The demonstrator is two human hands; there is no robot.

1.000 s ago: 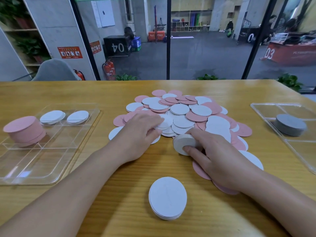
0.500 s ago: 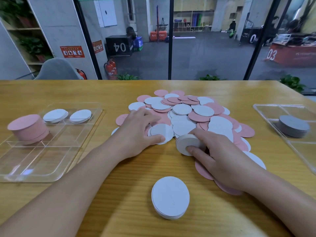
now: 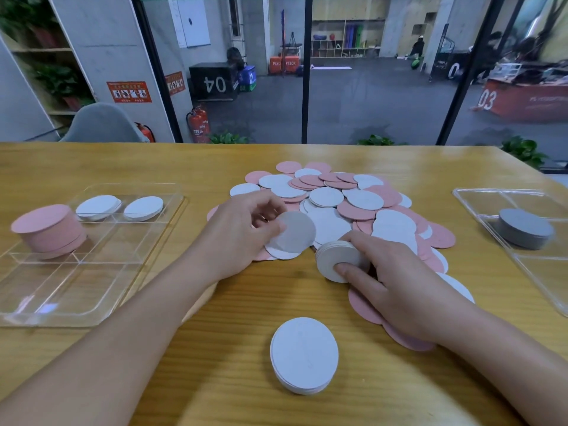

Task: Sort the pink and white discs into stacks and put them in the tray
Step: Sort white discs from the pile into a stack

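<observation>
A loose pile of pink and white discs point(image 3: 353, 201) covers the table's middle. My left hand point(image 3: 242, 232) pinches one white disc point(image 3: 296, 232), lifted and tilted above the pile's near left edge. My right hand point(image 3: 396, 275) grips a small stack of white discs point(image 3: 335, 259) held on edge, thumb pressed on its face. A flat white stack point(image 3: 304, 355) lies on the table nearest me. The clear divided tray point(image 3: 92, 290) on the left holds a tall pink stack point(image 3: 49, 230) and two low white stacks point(image 3: 98, 207), point(image 3: 143, 208).
A second clear tray point(image 3: 538, 272) at the right edge holds a grey disc stack point(image 3: 524, 229). Several pink discs lie under my right wrist. Bare wooden table point(image 3: 215, 348) surrounds the near white stack. A glass wall stands behind the table's far edge.
My left hand picked one white disc off the pile and lifted it, tilted, toward the stack in my right hand. The right hand has stayed in place with its stack.
</observation>
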